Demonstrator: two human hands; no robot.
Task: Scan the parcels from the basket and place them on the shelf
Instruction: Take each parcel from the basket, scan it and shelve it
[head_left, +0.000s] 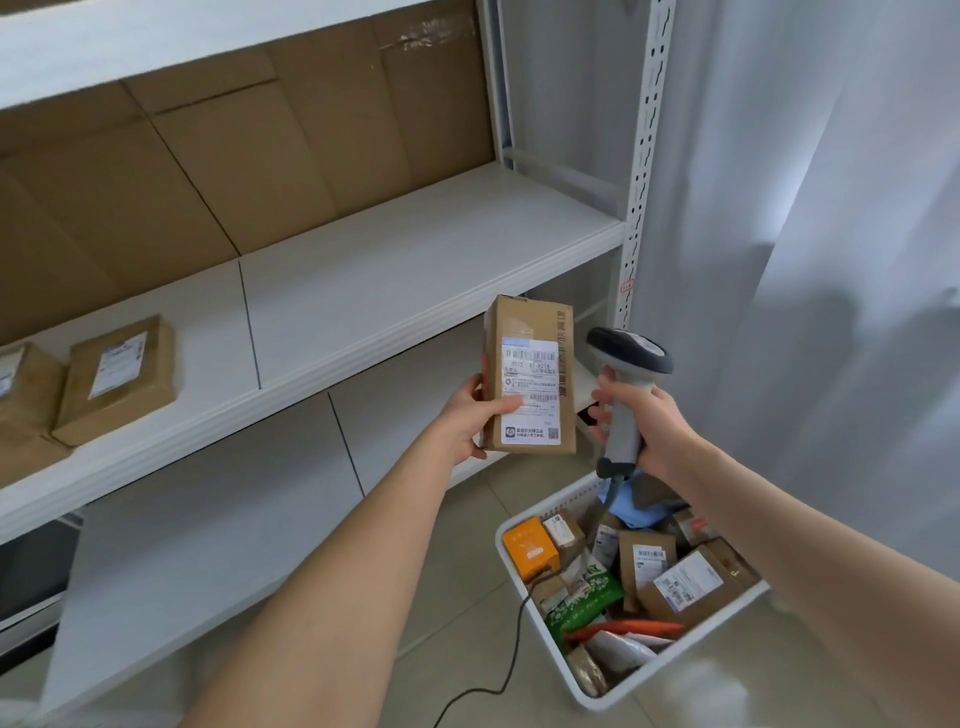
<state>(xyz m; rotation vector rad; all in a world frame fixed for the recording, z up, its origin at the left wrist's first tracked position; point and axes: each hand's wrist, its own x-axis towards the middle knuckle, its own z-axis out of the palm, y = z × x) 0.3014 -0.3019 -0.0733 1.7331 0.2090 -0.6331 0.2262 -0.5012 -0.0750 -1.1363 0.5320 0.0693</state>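
My left hand (470, 415) grips a small brown cardboard parcel (530, 332) upright, its white barcode label facing me. Just right of it, my right hand (649, 426) grips the handle of a grey barcode scanner (628, 353), whose head points left toward the parcel. Below them on the floor stands a white basket (524, 603) filled with several parcels and bags. The white shelf (395, 270) lies behind the parcel, and two brown parcels (117, 379) sit on it at the far left.
The scanner's black cable (511, 654) runs down across the basket's rim onto the tiled floor. Flattened cardboard lines the back of the shelf. A white upright post (644, 156) ends the shelf on the right, with a grey curtain (831, 234) beyond it.
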